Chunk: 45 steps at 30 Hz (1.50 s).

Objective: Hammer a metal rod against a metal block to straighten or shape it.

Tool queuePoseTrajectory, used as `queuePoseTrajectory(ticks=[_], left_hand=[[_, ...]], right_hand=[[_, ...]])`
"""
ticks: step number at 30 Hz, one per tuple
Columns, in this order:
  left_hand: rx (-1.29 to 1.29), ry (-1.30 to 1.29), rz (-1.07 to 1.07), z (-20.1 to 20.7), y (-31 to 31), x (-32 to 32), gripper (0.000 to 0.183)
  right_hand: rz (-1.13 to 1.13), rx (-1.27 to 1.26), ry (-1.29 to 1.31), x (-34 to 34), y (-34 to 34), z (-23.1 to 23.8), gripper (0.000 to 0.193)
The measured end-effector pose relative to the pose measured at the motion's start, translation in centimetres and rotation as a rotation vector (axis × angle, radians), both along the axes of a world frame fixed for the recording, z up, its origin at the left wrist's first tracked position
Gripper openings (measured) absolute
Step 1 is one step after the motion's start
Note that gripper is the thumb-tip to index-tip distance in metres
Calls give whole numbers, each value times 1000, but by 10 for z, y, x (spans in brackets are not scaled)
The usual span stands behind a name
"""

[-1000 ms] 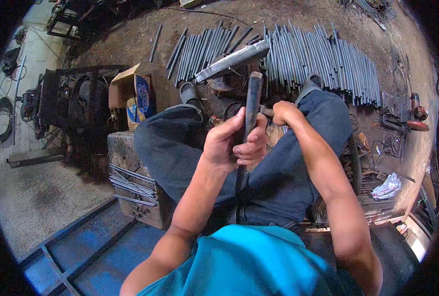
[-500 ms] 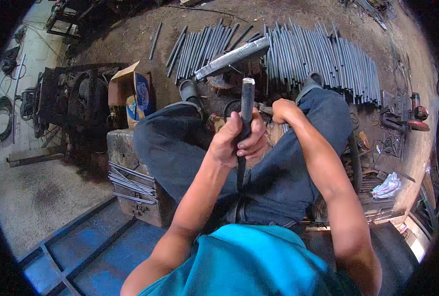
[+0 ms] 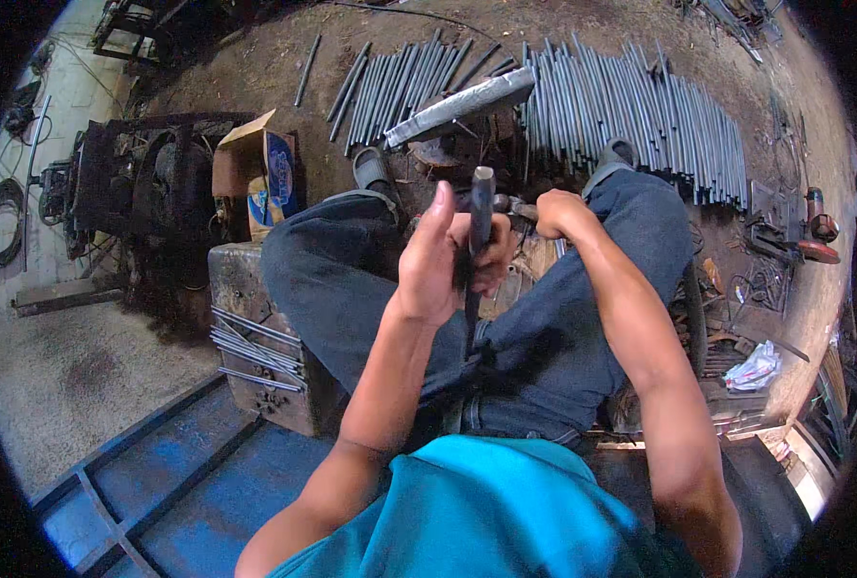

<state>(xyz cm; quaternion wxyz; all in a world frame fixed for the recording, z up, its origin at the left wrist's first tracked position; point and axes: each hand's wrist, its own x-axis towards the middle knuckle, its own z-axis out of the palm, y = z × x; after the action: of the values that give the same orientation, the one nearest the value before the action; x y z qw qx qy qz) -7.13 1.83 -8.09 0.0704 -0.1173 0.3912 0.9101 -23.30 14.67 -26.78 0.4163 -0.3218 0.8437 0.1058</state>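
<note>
- One dark, slender metal rod (image 3: 480, 217) is held upright between the knees, above the lap, its blunt top end pointing away from the body.
- It is grasped by the left hand (image 3: 438, 255), fingers wrapped around the shaft, thumb raised.
- The right hand (image 3: 560, 212) is clenched just beside it around something small and dark that cannot be made out.
- Blue denim trousers (image 3: 351, 270) are seen beneath both hands.
- A thick grey metal bar (image 3: 459, 106) lies slanted ahead on the dirt floor.
- Rows of thin grey steel rods (image 3: 621, 111) are laid out behind it.
- An open cardboard box (image 3: 255, 173) stands at the left.
</note>
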Motion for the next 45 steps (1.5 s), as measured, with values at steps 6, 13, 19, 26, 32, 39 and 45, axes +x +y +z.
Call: queuePoseTrajectory(ticks=[6, 13, 19, 26, 32, 39, 45], left_hand=[[-258, -188, -72, 13, 9, -3, 76], [-218, -112, -53, -4, 12, 0, 69], [-244, -63, 13, -5, 17, 2, 57], [-333, -56, 138, -4, 23, 0, 49], [-150, -119, 136, -4, 10, 0, 55], [-165, -219, 48, 5, 1, -9, 71], [-166, -225, 53, 0, -2, -9, 70]], right_hand=[[30, 6, -16, -3, 2, -5, 35], [19, 19, -17, 1, -2, 6, 35], [24, 22, -11, 2, -1, 7, 35], [49, 26, -17, -1, 1, -2, 34], [64, 35, -15, 2, -5, 9, 33], [22, 22, -7, 2, 0, -2, 31], [51, 11, -35, 1, -1, 5, 32]])
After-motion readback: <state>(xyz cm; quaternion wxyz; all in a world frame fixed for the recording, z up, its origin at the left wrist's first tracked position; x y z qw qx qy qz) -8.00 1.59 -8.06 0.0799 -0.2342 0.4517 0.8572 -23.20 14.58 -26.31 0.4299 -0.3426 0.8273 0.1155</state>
